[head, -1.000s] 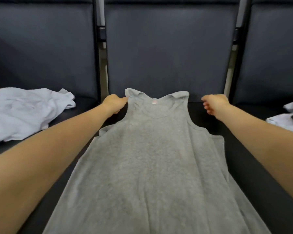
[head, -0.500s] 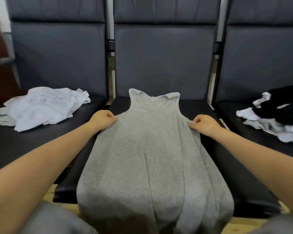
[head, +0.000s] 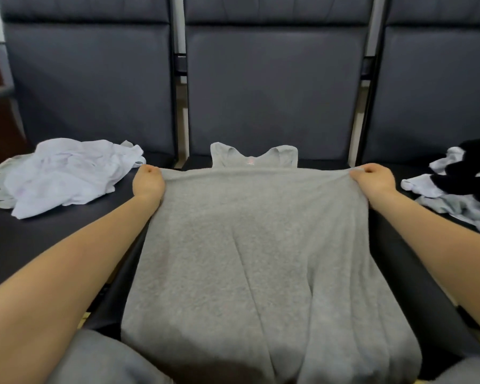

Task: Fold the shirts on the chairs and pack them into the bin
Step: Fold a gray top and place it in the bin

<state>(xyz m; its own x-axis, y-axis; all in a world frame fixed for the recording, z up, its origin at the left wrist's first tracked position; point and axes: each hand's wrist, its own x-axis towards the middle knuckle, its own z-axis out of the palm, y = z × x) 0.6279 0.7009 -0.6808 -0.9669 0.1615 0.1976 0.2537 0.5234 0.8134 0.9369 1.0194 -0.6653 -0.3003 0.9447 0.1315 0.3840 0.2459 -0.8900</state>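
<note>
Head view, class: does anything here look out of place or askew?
Nothing odd. Left hand and right hand grip the grey tank top, its hem hanging off the seat. Crumpled white shirts await folding.

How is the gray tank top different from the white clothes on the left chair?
The gray tank top is spread out on the middle chair; the white clothes lie crumpled in a heap. The left hand and right hand both grip the tank top; nobody touches the white clothes. Both lie on dark chair seats.
</note>
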